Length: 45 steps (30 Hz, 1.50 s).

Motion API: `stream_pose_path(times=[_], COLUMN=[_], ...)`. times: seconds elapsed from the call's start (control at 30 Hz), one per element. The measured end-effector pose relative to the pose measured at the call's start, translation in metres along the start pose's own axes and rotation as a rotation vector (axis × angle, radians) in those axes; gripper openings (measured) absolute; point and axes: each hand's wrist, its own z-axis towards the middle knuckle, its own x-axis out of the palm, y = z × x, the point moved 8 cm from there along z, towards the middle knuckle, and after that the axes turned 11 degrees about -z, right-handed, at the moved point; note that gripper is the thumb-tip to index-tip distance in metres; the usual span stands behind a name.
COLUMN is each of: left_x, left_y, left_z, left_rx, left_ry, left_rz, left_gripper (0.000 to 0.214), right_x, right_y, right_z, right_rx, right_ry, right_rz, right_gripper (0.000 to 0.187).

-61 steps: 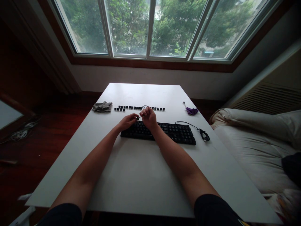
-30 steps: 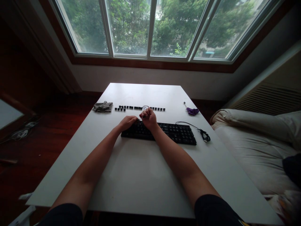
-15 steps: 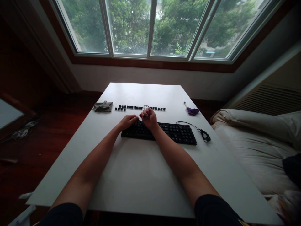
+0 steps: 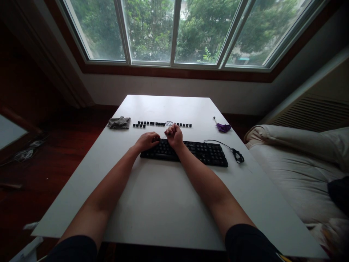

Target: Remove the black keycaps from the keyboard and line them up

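Note:
A black keyboard [image 4: 207, 153] lies across the white table in front of me. Over its left end rests my left hand [image 4: 148, 141], fingers bent round the upper left part of it. My right hand [image 4: 175, 136] is just above the keyboard's back edge, its fingers curled into a pinch; what they hold, if anything, is too small to make out. Behind the hands stand black keycaps [image 4: 151, 123] in a long row, with a short second row at the left. A thin wire loop [image 4: 169, 123] shows just beyond my right fingers; whether I hold it is unclear.
A crumpled grey cloth [image 4: 119, 123] lies on the table's left side. At the right are a purple cloth [image 4: 223, 127], a small brush-like stick [image 4: 215, 119] and the coiled keyboard cable [image 4: 237, 155]. A beige sofa [image 4: 289, 163] flanks the table's right edge.
My left fingers have drawn back slightly and bent more at the keyboard's left end. My right hand has shifted a little to the right, away from the left one.

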Motion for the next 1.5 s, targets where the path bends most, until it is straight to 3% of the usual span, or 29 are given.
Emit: stream_pose_path(times=[0.2,0.8,1.0,1.3,1.5], left_x=[-0.002,-0.002,-0.002,-0.005,-0.009], left_y=[0.003,0.005,0.009,0.023,0.022], left_z=[-0.001,-0.001,-0.001,-0.002,-0.003], left_rx=[-0.03,-0.095,-0.083,-0.179,-0.147], left_ry=[-0.05,-0.093,-0.107,-0.136,-0.142], left_rz=[-0.037,0.019,0.082,0.057,0.085], left_gripper=[0.022,0.032,0.023,0.019,0.019], right_x=[-0.009,-0.007,-0.008,-0.009,-0.009], right_y=[-0.001,-0.003,-0.004,-0.006,-0.005], right_z=[0.003,0.003,0.002,0.004,0.002], right_rx=[-0.013,-0.005,-0.004,-0.008,0.003], right_ry=[-0.065,-0.054,-0.069,-0.056,-0.074], right_rz=[-0.018,-0.039,-0.075,-0.066,-0.093], right_gripper=[0.045,0.044,0.046,0.046,0.047])
